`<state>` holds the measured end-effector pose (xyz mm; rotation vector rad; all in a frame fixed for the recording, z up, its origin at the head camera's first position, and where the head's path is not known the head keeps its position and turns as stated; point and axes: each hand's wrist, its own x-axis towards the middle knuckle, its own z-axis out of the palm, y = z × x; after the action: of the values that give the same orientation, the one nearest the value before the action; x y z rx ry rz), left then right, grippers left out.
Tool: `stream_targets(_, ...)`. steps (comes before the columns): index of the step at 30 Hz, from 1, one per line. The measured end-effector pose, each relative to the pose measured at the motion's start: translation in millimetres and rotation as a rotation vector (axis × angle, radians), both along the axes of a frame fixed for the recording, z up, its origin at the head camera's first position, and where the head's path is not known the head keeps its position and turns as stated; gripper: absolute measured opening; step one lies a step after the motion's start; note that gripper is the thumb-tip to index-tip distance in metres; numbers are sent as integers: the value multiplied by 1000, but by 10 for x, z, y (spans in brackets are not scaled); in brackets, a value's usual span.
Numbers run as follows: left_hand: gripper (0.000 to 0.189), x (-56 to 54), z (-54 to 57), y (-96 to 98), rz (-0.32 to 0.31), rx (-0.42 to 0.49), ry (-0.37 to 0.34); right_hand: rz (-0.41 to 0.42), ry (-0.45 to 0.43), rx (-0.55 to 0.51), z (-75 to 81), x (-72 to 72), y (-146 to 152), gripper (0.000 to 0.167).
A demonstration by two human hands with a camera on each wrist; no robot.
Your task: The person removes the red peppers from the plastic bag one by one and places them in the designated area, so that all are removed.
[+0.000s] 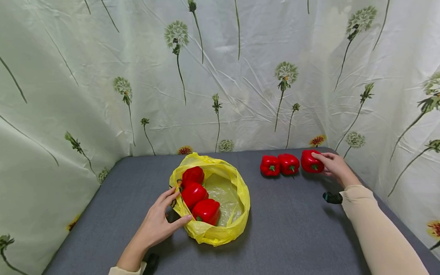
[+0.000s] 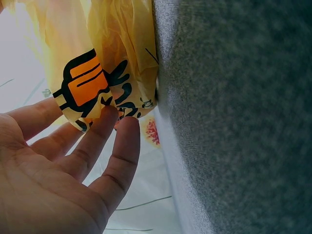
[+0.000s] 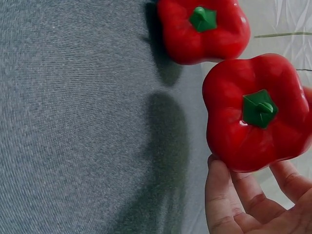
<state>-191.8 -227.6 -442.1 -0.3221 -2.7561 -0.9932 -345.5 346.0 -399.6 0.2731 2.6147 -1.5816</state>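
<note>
My right hand (image 1: 335, 166) grips a red bell pepper (image 1: 310, 162) by its side, at the back right of the table. In the right wrist view, this pepper (image 3: 236, 136) shows its green stem, with fingers under and behind it. Two more bell peppers (image 1: 289, 164) sit side by side just left of it. A yellow plastic bag (image 1: 240, 205) stands with its mouth wide and rim rolled, and three red bell peppers (image 1: 207, 211) lie along its left side. My left hand (image 1: 159, 222) is spread against the bag's left side, fingertips at the printed plastic (image 2: 87, 80).
Everything rests on a dark grey cloth-covered table (image 1: 282, 240). A pale curtain (image 1: 240, 92) printed with dandelions hangs behind it and along both sides. Dark wrist-worn devices (image 1: 332, 197) sit at both cuffs.
</note>
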Motion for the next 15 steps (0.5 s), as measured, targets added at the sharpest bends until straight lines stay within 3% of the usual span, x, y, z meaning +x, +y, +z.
stream_targets(15, 89, 7, -3, -2, -4, 1, 7, 26, -38, -9, -37, -14, -84, 90)
